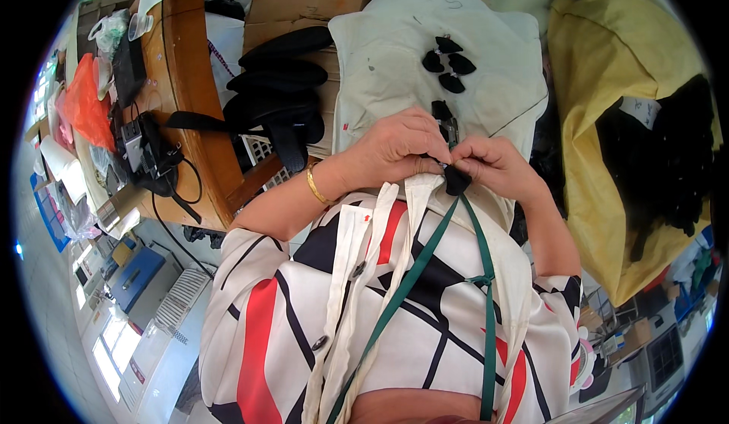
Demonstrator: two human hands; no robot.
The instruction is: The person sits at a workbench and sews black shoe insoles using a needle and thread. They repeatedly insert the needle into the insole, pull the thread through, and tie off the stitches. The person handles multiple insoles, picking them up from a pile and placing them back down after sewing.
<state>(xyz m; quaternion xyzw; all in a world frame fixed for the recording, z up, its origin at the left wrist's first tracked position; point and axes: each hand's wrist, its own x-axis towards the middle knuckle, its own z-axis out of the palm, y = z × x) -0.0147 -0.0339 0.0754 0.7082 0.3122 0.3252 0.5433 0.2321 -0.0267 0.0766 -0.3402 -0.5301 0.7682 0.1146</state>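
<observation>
Close together in front of my chest, both hands work on a small black fabric piece (pixel 456 181). My left hand (pixel 402 147) is closed, its thumb and fingers pinching the piece's left side. From the other side my right hand (pixel 492 164) pinches it between thumb and forefinger. Just beyond the fingertips lies a dark, slim thing (pixel 449 126), partly covered by my left hand, so its kind is unclear. Several small black leaf-shaped fabric pieces (pixel 460 64) lie in a cluster farther off on the pale cloth-covered surface (pixel 387 52).
Black padded fabric items (pixel 277 82) are piled left of the cloth, beside a cardboard box (pixel 304 3). A wooden table (pixel 182 67) holds an orange plastic bag (pixel 87 101) and a black bag (pixel 148 151). At right stands a yellow sack (pixel 600 219) with black material inside. Green straps (pixel 410 280) hang before me.
</observation>
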